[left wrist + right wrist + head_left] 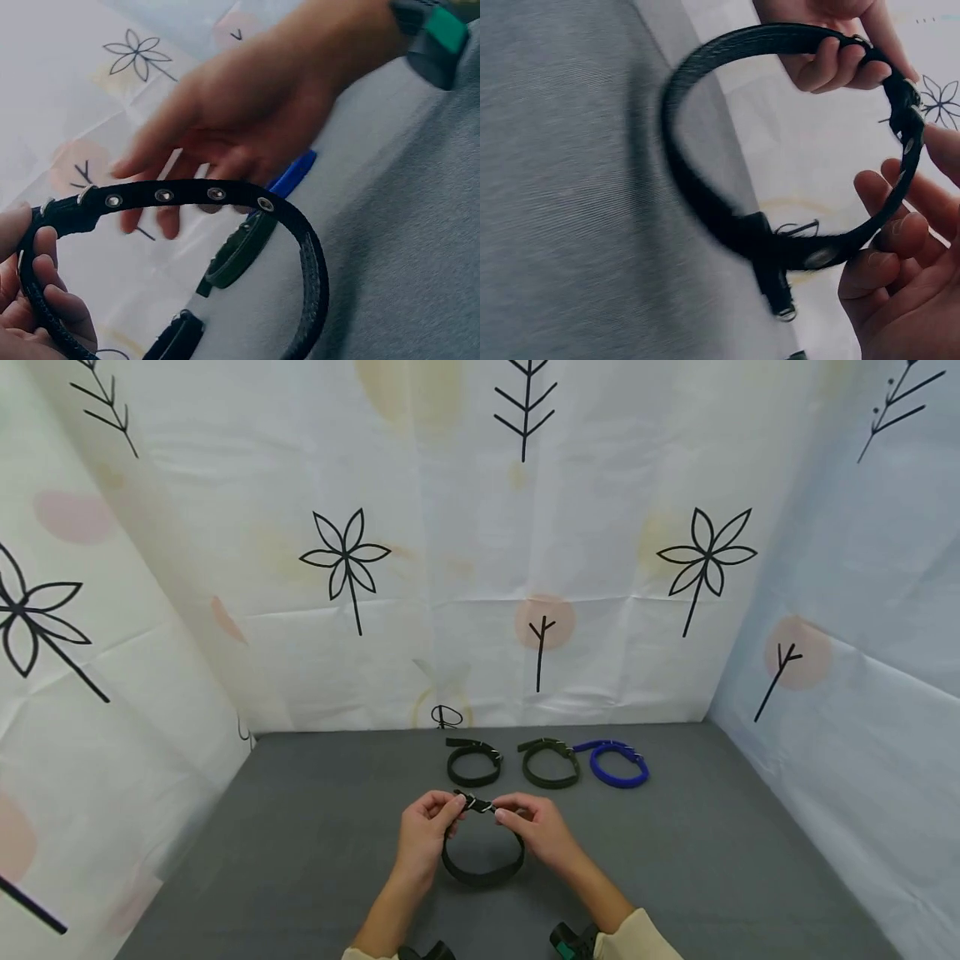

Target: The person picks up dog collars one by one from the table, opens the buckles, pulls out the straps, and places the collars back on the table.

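Observation:
A black collar (483, 878) with a metal buckle (480, 805) and metal-rimmed holes is held up as a closed loop above the grey table. My left hand (425, 833) pinches it beside the buckle, thumb on one side and fingers curled round the strap in the left wrist view. At the buckle's other side is my right hand (546, 837). Its thumb (939, 148) is close to the strap and its fingers are loosely bent around it, without a plain grip; whether the thumb touches is hard to tell.
Farther back on the grey table (330, 843) lie a black collar (474, 781), a dark green collar (551, 782) and a blue collar (618, 782), side by side. White cloth walls (450, 652) with printed plants stand behind and at both sides.

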{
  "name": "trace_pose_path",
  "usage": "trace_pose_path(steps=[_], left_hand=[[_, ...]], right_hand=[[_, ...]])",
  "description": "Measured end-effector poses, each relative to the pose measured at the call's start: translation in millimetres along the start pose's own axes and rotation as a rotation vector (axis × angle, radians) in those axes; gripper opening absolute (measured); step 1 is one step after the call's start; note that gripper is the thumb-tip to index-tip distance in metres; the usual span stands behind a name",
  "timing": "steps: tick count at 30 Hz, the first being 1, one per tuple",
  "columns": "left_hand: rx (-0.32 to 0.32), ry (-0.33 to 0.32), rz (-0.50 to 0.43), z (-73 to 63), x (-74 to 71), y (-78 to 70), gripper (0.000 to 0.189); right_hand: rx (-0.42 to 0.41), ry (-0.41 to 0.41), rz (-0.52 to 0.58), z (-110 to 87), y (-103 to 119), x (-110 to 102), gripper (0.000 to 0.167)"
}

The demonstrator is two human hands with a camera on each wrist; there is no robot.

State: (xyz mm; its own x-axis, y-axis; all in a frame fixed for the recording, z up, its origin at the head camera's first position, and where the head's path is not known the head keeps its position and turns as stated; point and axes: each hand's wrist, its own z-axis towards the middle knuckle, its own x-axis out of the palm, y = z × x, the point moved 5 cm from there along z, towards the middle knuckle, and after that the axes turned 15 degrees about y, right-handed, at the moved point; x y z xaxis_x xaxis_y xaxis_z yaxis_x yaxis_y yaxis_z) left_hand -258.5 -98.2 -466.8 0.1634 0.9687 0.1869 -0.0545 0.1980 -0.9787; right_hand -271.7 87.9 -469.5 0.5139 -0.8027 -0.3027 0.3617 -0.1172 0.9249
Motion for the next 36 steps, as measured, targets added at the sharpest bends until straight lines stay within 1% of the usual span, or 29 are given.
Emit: trace_pose_path(steps=[3, 5, 8, 11, 15, 23, 27, 30, 32, 36], left_hand=[[-0.012, 0.036, 0.000, -0.3, 3.1, 1.1, 0.018], [-0.014, 0.050, -0.007, 0.2, 3.7, 1.6, 0.017], [-0.015, 0.054, -0.021, 1.2, 2.6, 2.0, 0.017], [-0.017, 0.045, -0.026, 1.7, 0.4, 2.2, 0.016], [-0.018, 0.016, -0.034, 1.8, -3.6, 1.4, 0.014], [0.029, -0.023, -0.129, 4.7, -12.4, -1.7, 0.012], [0.034, -0.047, -0.167, 5.7, -17.7, -2.3, 0.010], [0.029, -0.068, -0.205, 5.8, -22.5, -3.6, 0.017], [0.023, -0.074, -0.222, 5.8, -25.9, -5.0, 0.025], [0.014, -0.078, -0.256, 5.5, -34.7, -6.2, 0.032]], right_hand=[[-0.025, 0.049, -0.028, 7.6, 5.8, -0.4, 0.019], [-0.035, 0.098, -0.022, 11.1, 7.2, -1.5, 0.017], [-0.029, 0.155, 0.004, 13.4, 6.9, -3.5, 0.016], [-0.018, 0.178, 0.027, 12.7, 5.4, -4.8, 0.016], [-0.006, 0.180, 0.050, 9.5, 3.8, -6.5, 0.015], [0.060, 0.164, 0.154, 0.9, -5.8, -9.3, 0.020], [0.044, 0.146, 0.209, -4.1, -10.0, -13.5, 0.019], [0.020, 0.131, 0.246, -8.9, -12.1, -18.2, 0.017], [0.016, 0.116, 0.271, -12.3, -13.2, -21.9, 0.015], [0.018, 0.061, 0.317, -18.5, -14.9, -30.3, 0.011]])
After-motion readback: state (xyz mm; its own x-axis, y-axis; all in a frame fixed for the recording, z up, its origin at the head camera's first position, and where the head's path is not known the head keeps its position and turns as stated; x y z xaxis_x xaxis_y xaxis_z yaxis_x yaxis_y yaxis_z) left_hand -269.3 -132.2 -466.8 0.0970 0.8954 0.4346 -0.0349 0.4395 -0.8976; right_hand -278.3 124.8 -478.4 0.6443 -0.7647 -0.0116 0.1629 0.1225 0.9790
